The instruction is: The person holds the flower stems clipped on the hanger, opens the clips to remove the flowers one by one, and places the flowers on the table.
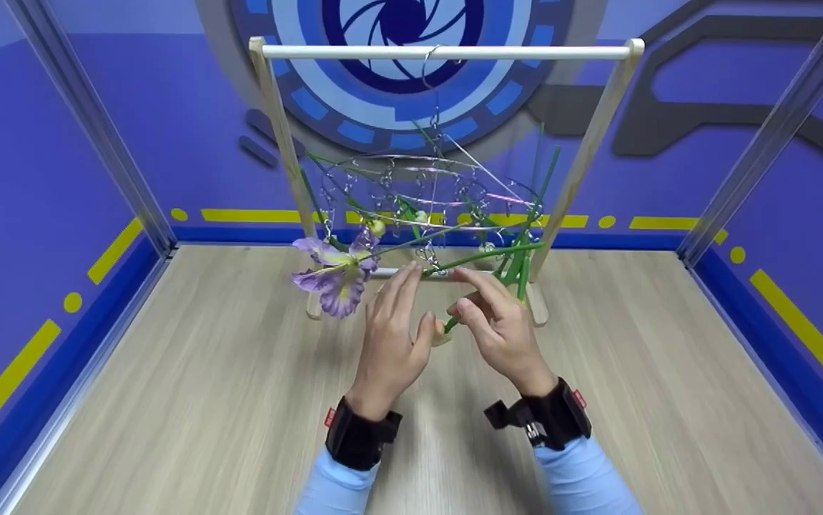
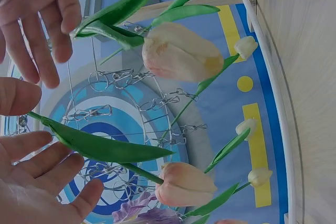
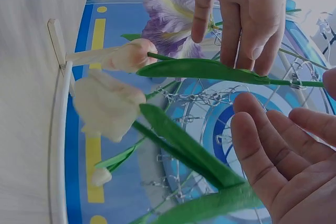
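My left hand [image 1: 392,340] reaches up with straight fingers beside a pale pink tulip [image 2: 186,184], which hangs head down. Its long green leaf [image 3: 199,71] passes close by the left fingers; whether they touch it, I cannot tell. Across from it, my right hand [image 1: 504,332] has loosely bent, spread fingers around the lower clips, with no grip on anything visible. The tulip's stem rises to a round wire clip hanger [image 1: 418,159]. A purple iris [image 1: 336,275] hangs to the left of the left hand. Another cream tulip [image 3: 107,103] hangs near the right hand.
The hanger's hook [image 1: 427,68] sits over the white bar [image 1: 354,52] of a wooden-sided stand [image 1: 583,154]. Several small white buds [image 2: 245,47] and green stems [image 1: 550,172] dangle around the hanger. Blue printed walls [image 1: 46,143] enclose the wood-grain table [image 1: 204,400].
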